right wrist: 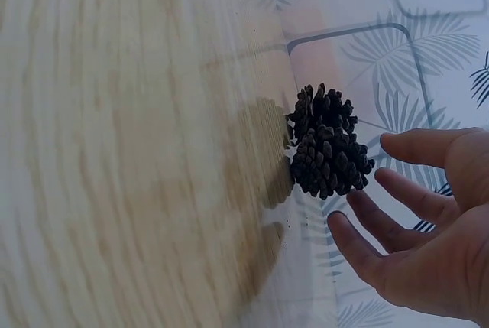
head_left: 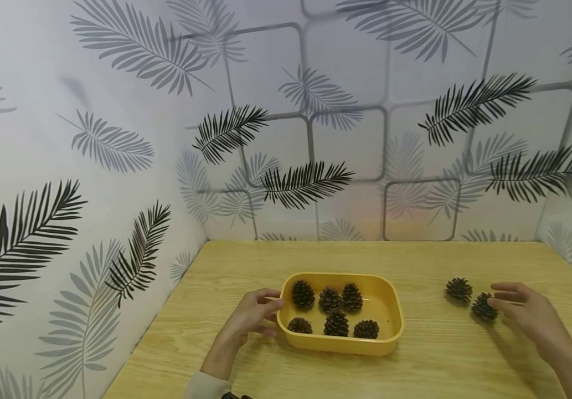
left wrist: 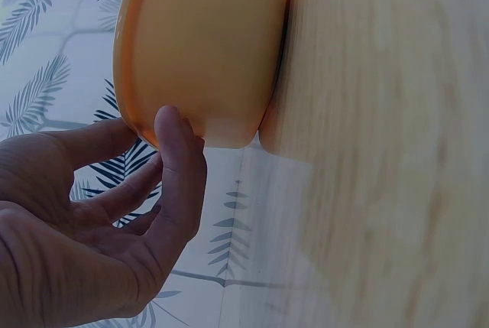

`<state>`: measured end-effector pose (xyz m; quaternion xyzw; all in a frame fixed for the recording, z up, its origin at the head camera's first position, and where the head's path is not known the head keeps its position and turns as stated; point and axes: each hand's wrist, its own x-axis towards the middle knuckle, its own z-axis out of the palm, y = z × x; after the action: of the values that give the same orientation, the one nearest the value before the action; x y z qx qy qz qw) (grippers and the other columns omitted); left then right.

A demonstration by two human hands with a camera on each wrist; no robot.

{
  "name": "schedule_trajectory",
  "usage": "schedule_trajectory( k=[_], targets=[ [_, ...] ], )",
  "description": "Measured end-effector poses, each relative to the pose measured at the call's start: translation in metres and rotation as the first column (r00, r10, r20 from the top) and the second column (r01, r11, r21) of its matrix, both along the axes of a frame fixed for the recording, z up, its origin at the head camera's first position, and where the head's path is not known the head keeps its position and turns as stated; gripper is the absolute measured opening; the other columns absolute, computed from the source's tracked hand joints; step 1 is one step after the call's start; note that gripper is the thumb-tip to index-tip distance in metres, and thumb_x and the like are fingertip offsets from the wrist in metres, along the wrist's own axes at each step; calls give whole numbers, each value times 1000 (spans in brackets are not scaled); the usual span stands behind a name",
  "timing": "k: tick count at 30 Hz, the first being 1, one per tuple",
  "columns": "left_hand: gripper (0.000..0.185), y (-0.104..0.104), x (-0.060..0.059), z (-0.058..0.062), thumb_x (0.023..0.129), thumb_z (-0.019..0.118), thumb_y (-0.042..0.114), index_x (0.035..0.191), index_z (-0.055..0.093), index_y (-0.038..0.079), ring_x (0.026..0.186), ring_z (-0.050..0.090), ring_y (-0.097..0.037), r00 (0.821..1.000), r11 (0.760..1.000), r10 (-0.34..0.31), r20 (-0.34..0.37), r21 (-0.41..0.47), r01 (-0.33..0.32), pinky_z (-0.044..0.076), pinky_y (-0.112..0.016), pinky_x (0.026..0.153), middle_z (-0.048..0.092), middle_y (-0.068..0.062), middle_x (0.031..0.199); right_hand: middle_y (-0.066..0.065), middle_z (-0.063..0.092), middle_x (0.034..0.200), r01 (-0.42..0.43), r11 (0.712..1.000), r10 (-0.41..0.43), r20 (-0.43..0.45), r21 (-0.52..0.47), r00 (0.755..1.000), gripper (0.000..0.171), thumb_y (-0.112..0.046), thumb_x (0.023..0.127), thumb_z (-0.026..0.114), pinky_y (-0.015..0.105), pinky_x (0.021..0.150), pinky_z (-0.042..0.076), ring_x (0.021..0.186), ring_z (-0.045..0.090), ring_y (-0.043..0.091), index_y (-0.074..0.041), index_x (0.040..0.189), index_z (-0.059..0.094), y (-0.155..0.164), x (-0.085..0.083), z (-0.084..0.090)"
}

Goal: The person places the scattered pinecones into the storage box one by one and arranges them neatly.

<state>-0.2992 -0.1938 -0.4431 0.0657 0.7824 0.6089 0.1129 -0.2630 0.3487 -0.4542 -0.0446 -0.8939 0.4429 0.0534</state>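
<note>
My left hand is at the left end of a yellow plastic tray, its loosely bent fingertips touching the rim and outer wall. In the left wrist view, one fingertip overlaps the tray's end wall. Several brown pine cones lie inside the tray. On the table to the right are two more, a farther pine cone and a nearer pine cone. My right hand reaches toward the nearer one with fingers spread; the right wrist view shows a gap between fingertips and cone.
The table has a light wood-grain top. Behind it and along the left hang pale sheets printed with dark and grey leaves. Bare wood-grain surface lies between the tray and the two loose cones.
</note>
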Motion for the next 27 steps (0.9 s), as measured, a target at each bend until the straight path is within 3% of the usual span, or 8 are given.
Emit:
schedule_trajectory(
  k=[3,4,10,16,24,27],
  targets=[
    [44,0,-1,-1,105,66,24,141,60,-1,85,71,-23,1000,1000,1,-3,-6,-1,67,-37,63,64,-20,118,47,41,144,-25,1000,25,29,2,999,67,-30,108,59,48,84,64,111,65,50,17,149,34,0,-2,-2],
    [44,0,-1,-1,105,66,24,141,60,-1,85,71,-24,1000,1000,5,1,-6,-5,67,-37,63,64,-20,118,46,41,145,-30,1000,29,35,5,999,67,-30,108,58,48,84,64,113,63,53,17,150,33,0,-3,-3],
    [43,0,-2,-2,106,64,23,141,60,-1,86,71,-25,1000,1000,8,3,-9,-8,67,-38,64,63,-20,120,47,42,143,-67,998,66,52,21,996,69,-31,107,60,38,82,62,119,58,57,17,149,34,-2,-5,-5],
    [43,0,-2,-1,106,64,23,141,60,0,86,70,-23,1000,1000,7,13,-5,-7,67,-37,64,62,-22,122,48,36,145,-93,995,91,72,21,993,64,-28,108,60,55,91,59,129,42,65,16,148,36,-5,-4,-8],
    [43,1,0,0,106,64,23,142,59,-1,86,70,-24,1000,1000,5,4,-11,-5,67,-38,63,62,-24,123,48,43,140,-84,996,84,27,17,996,59,-23,106,63,42,81,64,123,53,62,15,145,40,-8,-1,-8],
    [44,2,1,1,106,64,23,142,58,-2,86,70,-23,1000,1000,6,-2,-15,-6,67,-39,63,61,-25,123,48,41,141,-83,996,83,8,16,997,60,-25,107,62,46,83,64,124,50,64,14,147,40,-10,0,-5]
  ],
)
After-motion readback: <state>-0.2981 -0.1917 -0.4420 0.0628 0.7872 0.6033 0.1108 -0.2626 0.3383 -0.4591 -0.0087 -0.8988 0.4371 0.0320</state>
